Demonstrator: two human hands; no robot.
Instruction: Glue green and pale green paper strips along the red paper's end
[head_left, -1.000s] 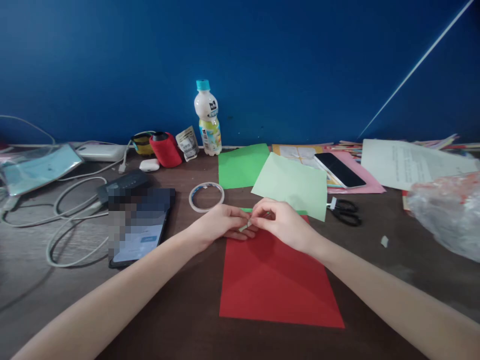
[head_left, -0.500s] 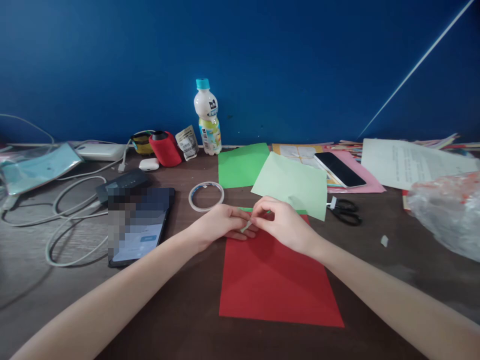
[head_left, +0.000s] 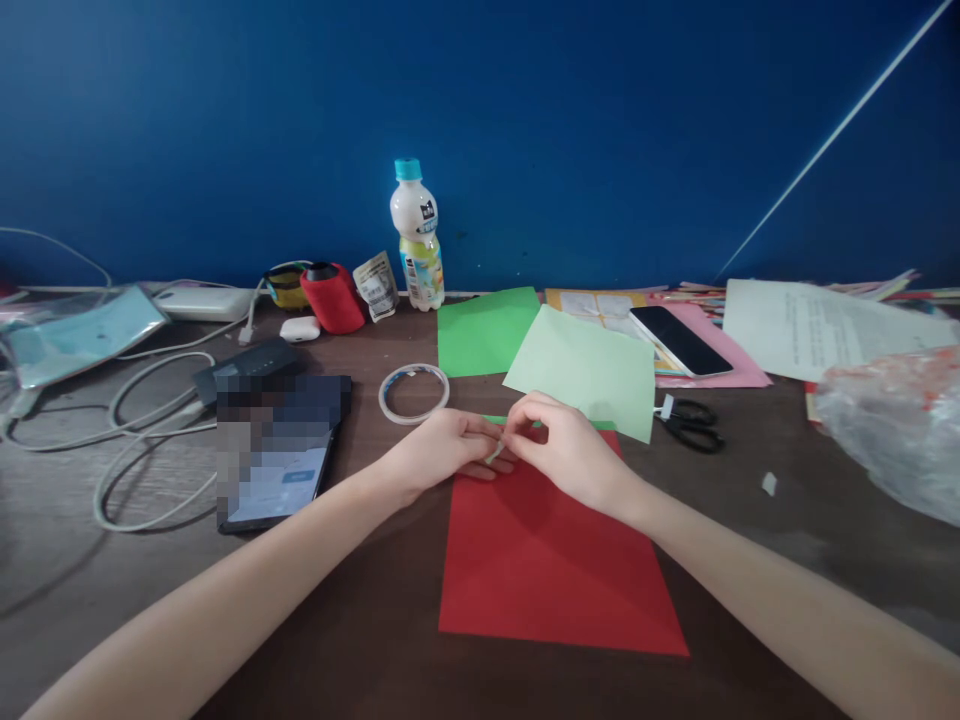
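My left hand and my right hand meet over the top edge of a red sheet lying flat. Between their fingertips is a small pale strip, perhaps tape; my right thumb and finger pinch at its upper end. The strip lies against my left fingers, which are bent around it. A green strip of paper shows along the sheet's top edge, partly covered by my hands. Just behind my left hand lies a tape roll.
Behind the hands are a green sheet, a pale green sheet and a bottle. Black scissors, a phone and a plastic bag lie right. A tablet and cables lie left.
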